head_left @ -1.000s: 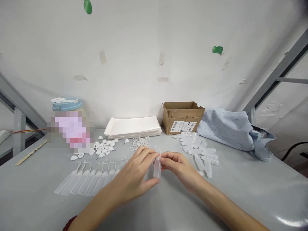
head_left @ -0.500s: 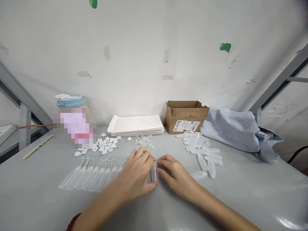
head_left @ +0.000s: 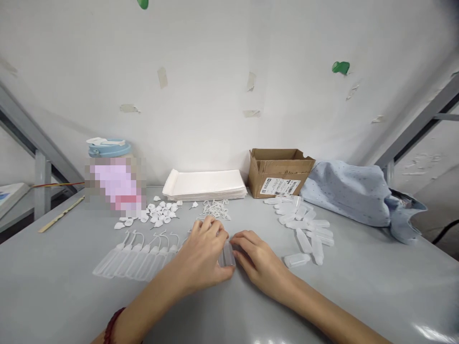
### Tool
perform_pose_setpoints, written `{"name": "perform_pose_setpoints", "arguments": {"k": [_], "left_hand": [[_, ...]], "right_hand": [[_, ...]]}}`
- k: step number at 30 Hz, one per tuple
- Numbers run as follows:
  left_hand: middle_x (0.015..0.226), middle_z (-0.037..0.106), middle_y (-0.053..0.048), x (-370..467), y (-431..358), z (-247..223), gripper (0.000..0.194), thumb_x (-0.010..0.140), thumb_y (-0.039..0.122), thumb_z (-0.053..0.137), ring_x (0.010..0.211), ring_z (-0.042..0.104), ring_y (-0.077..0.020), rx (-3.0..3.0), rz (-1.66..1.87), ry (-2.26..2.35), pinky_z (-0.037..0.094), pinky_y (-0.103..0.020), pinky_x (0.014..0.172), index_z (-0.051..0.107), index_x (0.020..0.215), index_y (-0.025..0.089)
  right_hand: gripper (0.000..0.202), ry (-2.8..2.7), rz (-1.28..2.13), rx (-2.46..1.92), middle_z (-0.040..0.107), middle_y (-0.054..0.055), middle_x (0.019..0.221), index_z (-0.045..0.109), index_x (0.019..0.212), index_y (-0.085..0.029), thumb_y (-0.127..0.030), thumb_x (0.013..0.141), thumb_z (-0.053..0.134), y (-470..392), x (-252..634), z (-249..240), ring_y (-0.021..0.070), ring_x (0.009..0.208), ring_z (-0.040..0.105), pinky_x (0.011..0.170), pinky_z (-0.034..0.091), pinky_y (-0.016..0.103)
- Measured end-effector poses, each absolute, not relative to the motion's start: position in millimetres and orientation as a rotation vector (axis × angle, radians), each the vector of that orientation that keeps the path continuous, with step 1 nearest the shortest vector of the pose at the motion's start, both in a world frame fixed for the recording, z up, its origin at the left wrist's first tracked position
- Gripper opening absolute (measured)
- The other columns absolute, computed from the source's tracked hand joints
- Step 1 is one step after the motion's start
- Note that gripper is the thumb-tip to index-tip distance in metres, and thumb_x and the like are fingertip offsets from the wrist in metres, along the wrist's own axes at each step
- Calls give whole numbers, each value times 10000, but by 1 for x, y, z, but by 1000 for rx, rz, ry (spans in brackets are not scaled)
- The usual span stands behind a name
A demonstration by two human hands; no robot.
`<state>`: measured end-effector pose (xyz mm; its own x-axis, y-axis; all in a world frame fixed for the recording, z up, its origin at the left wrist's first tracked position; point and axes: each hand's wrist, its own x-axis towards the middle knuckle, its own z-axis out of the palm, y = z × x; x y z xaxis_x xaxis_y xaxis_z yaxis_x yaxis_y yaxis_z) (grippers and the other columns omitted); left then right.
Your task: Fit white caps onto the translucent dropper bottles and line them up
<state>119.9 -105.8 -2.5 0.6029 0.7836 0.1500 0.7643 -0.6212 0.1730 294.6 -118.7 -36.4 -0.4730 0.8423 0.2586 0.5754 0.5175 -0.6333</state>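
Observation:
A small translucent plastic squeeze bottle point(head_left: 228, 254) lies between my hands on the grey table. My left hand point(head_left: 205, 253) curves over it, thumb at its lower end and fingers near the top, partly hiding it. From the other side, my right hand point(head_left: 258, 258) has its bent fingertips closed against the bottle's upper right edge. Left of my hands lies a row of similar bottles with white caps and looped straps point(head_left: 139, 262), its right end hidden by my left arm. To the right, uncapped bottles point(head_left: 304, 240) lie in a loose scatter.
Behind my hands are a pile of white caps point(head_left: 163, 213) and a heap of thin white straps point(head_left: 215, 209). Along the wall stand a stack of white padded envelopes point(head_left: 208, 184), an open cardboard box point(head_left: 279, 177), a pale blue cloth point(head_left: 344, 191) and a blue-lidded container point(head_left: 109, 149).
My hands stay around the bottle, which has shifted slightly left and leans a little. The right fingertips have moved in against it. The whole view has shifted slightly.

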Motion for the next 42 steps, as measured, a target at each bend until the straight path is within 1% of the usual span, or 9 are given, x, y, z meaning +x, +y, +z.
{"name": "perform_pose_setpoints", "arguments": {"k": [4, 13, 21, 28, 31, 33, 37, 39, 42], "left_hand": [[934, 557, -80, 118, -103, -4, 190, 684, 288, 590, 954, 457, -290, 2722, 328, 1308, 390, -427, 798, 583, 834, 173], [948, 544, -68, 113, -104, -4, 215, 669, 265, 600, 976, 452, -290, 2710, 311, 1276, 382, -413, 803, 557, 864, 188], [947, 540, -60, 112, -103, -5, 222, 674, 279, 601, 967, 448, -279, 2688, 299, 1253, 377, -404, 805, 552, 875, 198], [953, 539, -60, 112, -102, -5, 266, 668, 264, 619, 962, 451, -281, 2676, 315, 1236, 384, -421, 811, 563, 916, 186], [948, 538, -56, 112, -103, -5, 265, 672, 262, 621, 958, 458, -278, 2667, 326, 1236, 390, -416, 808, 565, 922, 192], [954, 539, -57, 110, -104, -3, 311, 670, 282, 643, 964, 463, -281, 2642, 319, 1221, 396, -414, 809, 568, 959, 198], [1023, 549, -59, 100, -102, 9, 493, 659, 376, 705, 1016, 476, -289, 2526, 335, 1171, 429, -407, 821, 546, 1099, 223], [1070, 557, -60, 92, -98, 15, 489, 705, 448, 679, 1048, 482, -288, 2431, 377, 1233, 454, -396, 807, 538, 1124, 239], [1089, 573, -59, 81, -89, 17, 331, 849, 484, 514, 1041, 508, -274, 2325, 553, 1415, 480, -365, 739, 556, 1076, 246]], "right_hand": [[260, -2212, 629, -1159, 616, 118, 1052, 586, 1055, -142, -44, 860, 444, -117, 294, -39, 231, 981, 561, 870, 487, 396], [257, -2194, 671, -1176, 642, 93, 1018, 589, 1030, -164, -40, 807, 554, -115, 297, -40, 233, 965, 556, 859, 482, 401], [261, -2183, 683, -1197, 648, 82, 984, 599, 988, -175, -22, 779, 567, -114, 296, -40, 232, 944, 566, 840, 484, 390], [258, -2186, 679, -1211, 654, 97, 996, 608, 999, -145, -14, 780, 568, -113, 297, -39, 232, 949, 568, 848, 485, 387], [277, -2189, 653, -1217, 656, 93, 1004, 608, 1008, -155, -11, 776, 567, -112, 298, -37, 232, 959, 573, 855, 485, 388], [286, -2193, 630, -1218, 658, 92, 1020, 607, 1020, -166, -19, 777, 567, -110, 301, -34, 234, 976, 578, 863, 484, 396], [246, -2220, 592, -1250, 670, 87, 1010, 622, 1002, -188, -70, 792, 577, -102, 320, -19, 238, 976, 598, 850, 489, 402], [225, -2220, 514, -1300, 671, 82, 1009, 627, 993, -200, -92, 805, 566, -97, 333, -10, 241, 975, 604, 850, 486, 408], [226, -2220, 334, -1415, 669, 84, 1020, 632, 996, -200, -94, 821, 535, -87, 351, -1, 252, 974, 603, 840, 486, 418]]}}
